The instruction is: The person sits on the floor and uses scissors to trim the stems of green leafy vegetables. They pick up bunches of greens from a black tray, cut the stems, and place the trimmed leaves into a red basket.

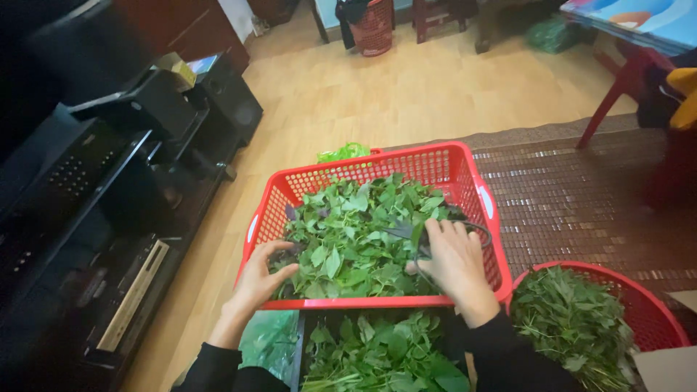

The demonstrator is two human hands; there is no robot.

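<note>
Head view: both hands are in the red rectangular basket (465, 170), working through a pile of leafy herbs (356, 232). Left hand (260, 279) sits at the pile's left edge, fingers curled loosely, thumb hooked over leaves, a light pinch rather than a full grip. Right hand (454, 265) lies on the pile's right side, fingers spread and bent down into the greens; can't tell if it has a stem pinched underneath.

Step, as I read it: sorting or picking through the herbs in the basket. A next move would call for a firm hold on a single stem, then lifting it free of tangled neighbours.

Around: round red basket (639, 305) of finer-leaved greens just right of the right hand. More greens in a dark tray (377, 352) between the forearms, nearer the body. Green plastic bag (268, 337) beneath the left wrist. Dark media cabinet (94, 218) well left. Woven mat (581, 196) beyond the right hand.

Obstruction: leaves hide the right fingertips; basket walls limit sideways reach.
</note>
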